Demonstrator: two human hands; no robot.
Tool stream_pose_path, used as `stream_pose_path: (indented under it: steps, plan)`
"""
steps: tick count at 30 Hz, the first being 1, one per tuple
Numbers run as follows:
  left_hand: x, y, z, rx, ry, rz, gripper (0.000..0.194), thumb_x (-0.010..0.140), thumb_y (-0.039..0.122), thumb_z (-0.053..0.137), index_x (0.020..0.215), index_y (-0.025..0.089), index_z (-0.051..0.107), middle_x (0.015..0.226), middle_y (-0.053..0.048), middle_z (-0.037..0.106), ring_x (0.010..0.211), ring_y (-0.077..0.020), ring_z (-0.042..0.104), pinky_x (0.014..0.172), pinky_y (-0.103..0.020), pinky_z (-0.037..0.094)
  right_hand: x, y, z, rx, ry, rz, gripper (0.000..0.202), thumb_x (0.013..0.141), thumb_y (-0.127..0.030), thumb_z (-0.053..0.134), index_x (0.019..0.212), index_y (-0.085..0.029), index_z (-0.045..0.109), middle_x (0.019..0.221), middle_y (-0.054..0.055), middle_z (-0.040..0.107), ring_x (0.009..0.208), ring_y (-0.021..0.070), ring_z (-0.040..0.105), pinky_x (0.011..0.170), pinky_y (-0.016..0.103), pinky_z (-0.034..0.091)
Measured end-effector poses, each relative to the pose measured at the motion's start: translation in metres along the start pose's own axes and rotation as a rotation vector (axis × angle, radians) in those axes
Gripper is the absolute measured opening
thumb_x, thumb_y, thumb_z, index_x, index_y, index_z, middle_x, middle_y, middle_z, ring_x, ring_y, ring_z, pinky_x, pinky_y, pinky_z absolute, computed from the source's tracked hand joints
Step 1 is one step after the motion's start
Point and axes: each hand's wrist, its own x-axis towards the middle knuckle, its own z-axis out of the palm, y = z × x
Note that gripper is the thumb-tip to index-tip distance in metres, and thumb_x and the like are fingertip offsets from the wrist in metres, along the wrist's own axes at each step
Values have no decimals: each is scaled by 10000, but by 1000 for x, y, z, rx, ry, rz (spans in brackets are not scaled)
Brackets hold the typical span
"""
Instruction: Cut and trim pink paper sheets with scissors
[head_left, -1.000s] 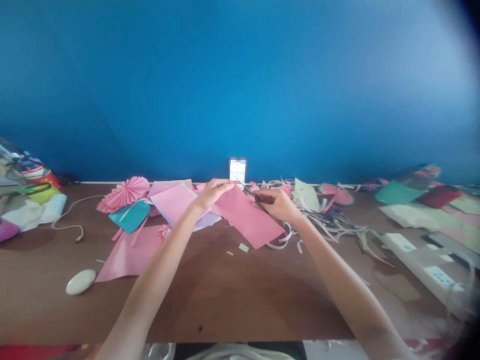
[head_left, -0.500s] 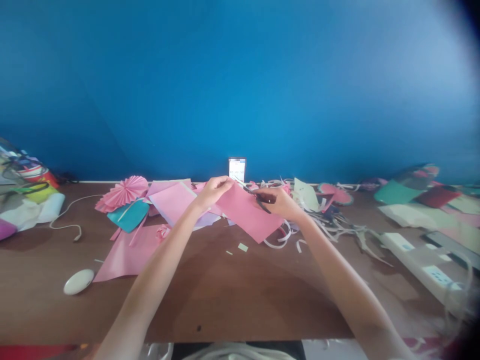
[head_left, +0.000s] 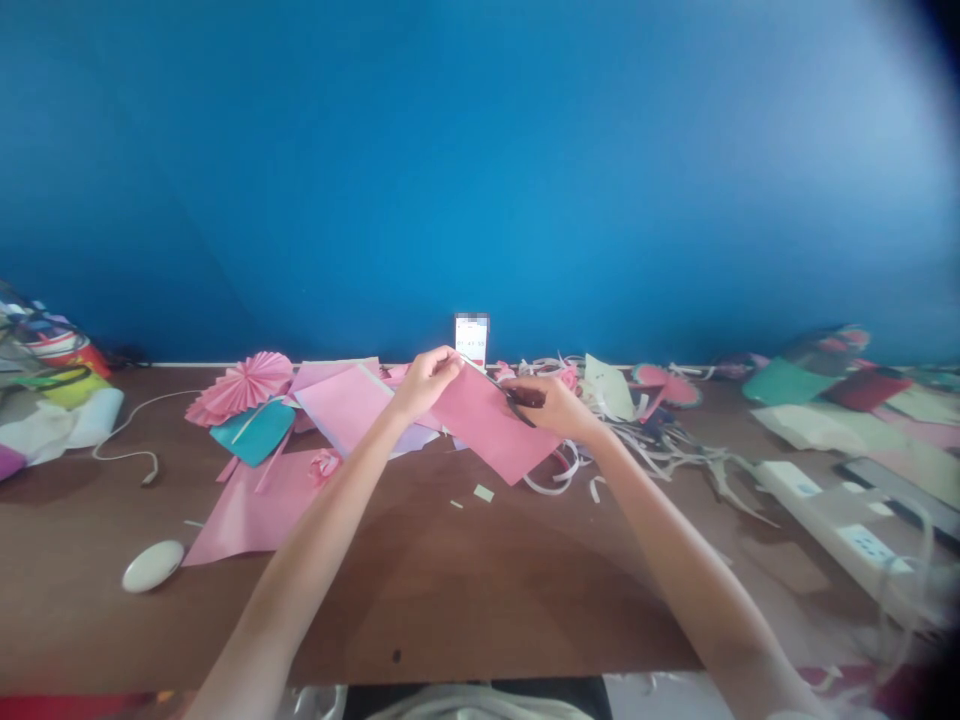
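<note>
My left hand (head_left: 430, 378) pinches the upper left corner of a pink sheet of paper (head_left: 491, 425), which hangs tilted above the table. A pair of dark-handled scissors (head_left: 517, 404) is gripped in my right hand (head_left: 553, 402), with the fingers closed round the handles. The blades lie along the sheet's upper edge and point toward my left fingertips. Whether they are apart or together is too blurred to tell. Behind my hands a phone (head_left: 471, 338) stands upright against the blue wall, its screen lit.
Pink folded-paper fans (head_left: 251, 385), a teal paper piece (head_left: 253, 432) and pink sheets (head_left: 251, 510) lie at left, near a white oval object (head_left: 153, 566). Tangled white paper strips (head_left: 667, 450) lie right of my hands. A power strip (head_left: 840, 520) sits at far right.
The scissors blades show less above the paper's edge than before, and the right hand's fingers look closer together. The whole view has shifted slightly; the left hand keeps its hold on the corner.
</note>
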Motion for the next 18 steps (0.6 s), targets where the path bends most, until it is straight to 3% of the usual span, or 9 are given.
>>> stream_pose_path:
  steps: [15,18]
  plan:
    - [-1,1,2,7,-3,16,332,930,470,412,874,181,565,804,-21,559,703,-144,470,637,-268,332,-1,1,-2,-14,26,-3,391,769,-216,642,1154,-209,710,1017,63,737,859,221,686,766,347,574]
    - [-1,3,1,11,9,4,349,929,495,410,849,183,542,785,-18,548,707,-146,475,632,-263,333,0,3,-5,4,79,16,385,774,-241,649,1153,-209,707,1075,68,724,897,229,682,769,342,567]
